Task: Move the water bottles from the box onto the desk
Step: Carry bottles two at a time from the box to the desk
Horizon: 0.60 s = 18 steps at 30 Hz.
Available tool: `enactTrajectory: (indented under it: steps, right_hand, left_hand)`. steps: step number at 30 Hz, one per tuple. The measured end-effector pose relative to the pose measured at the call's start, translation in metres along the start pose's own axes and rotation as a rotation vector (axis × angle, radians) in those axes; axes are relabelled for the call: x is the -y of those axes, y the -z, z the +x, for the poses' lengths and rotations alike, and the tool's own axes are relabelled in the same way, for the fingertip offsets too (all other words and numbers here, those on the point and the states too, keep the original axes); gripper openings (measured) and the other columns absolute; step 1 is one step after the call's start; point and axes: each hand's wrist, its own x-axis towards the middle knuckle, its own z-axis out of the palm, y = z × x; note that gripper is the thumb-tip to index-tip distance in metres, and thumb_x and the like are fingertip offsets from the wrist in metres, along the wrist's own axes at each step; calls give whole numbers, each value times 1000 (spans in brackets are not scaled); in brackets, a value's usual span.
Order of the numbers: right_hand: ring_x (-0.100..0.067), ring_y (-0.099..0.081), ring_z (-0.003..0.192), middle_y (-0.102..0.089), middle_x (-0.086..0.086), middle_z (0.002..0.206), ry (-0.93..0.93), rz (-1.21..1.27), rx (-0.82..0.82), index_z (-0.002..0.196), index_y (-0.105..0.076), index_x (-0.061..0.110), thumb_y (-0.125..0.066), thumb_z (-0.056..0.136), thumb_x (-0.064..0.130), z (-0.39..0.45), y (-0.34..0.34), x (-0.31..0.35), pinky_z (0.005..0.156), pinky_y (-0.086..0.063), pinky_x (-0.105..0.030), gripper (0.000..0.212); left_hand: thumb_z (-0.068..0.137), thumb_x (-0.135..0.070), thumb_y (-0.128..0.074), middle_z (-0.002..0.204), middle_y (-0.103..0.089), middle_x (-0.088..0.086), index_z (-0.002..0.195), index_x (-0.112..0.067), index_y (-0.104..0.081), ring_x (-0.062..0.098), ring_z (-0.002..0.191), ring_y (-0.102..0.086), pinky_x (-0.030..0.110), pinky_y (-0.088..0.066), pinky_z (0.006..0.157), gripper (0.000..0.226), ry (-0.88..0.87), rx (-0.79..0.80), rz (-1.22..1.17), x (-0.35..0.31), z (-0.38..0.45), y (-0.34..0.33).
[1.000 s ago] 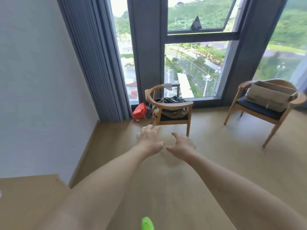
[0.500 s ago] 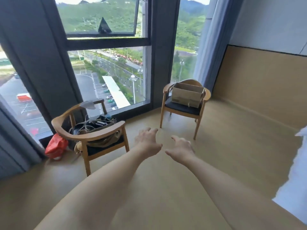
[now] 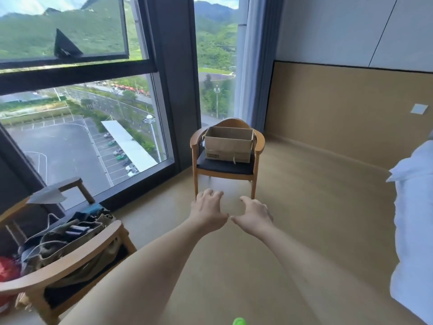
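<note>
Both hands — left hand point(image 3: 207, 213), right hand point(image 3: 254, 214) — fingers loosely spread, empty, near the box point(image 3: 228, 145).

Box point(image 3: 228, 144) contents out of sight

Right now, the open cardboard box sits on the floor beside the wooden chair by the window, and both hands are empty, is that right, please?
Not quite: the cardboard box sits on the dark seat of the wooden chair, between its armrests, not on the floor beside it. The head view shows this. The rest holds: the box is open at the top, and the left hand and right hand are both empty.
</note>
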Motion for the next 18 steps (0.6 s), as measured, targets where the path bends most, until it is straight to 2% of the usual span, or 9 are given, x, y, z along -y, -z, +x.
enactTrajectory:
  steps: [10, 14, 18]
  right_hand:
    - [-30, -41, 138, -50, -2, 148, 24, 52, 27, 152, -41, 32, -68, 89, 50, 217, 62, 0, 106, -43, -40, 70]
    - [-30, -41, 139, -50, -2, 149, 7, 63, 39, 152, -41, 33, -68, 89, 51, 281, 69, -2, 109, -42, -41, 71]
    - [-30, -40, 139, -50, -2, 149, -26, 64, 44, 152, -40, 33, -70, 89, 49, 342, 69, -5, 109, -42, -43, 72]
  left_hand:
    - [89, -37, -68, 141, -48, 4, 142, -25, -49, 30, 135, -39, 47, -45, 105, 57, 22, -36, 66, -41, 214, 20]
    - [87, -38, -67, 131, -50, 3, 135, -24, -52, 29, 128, -43, 43, -47, 98, 52, 16, -14, 95, -42, 277, 18]
    - [86, -39, -66, 131, -50, 3, 133, -25, -51, 29, 128, -42, 43, -46, 95, 51, -1, 17, 118, -34, 341, 11]
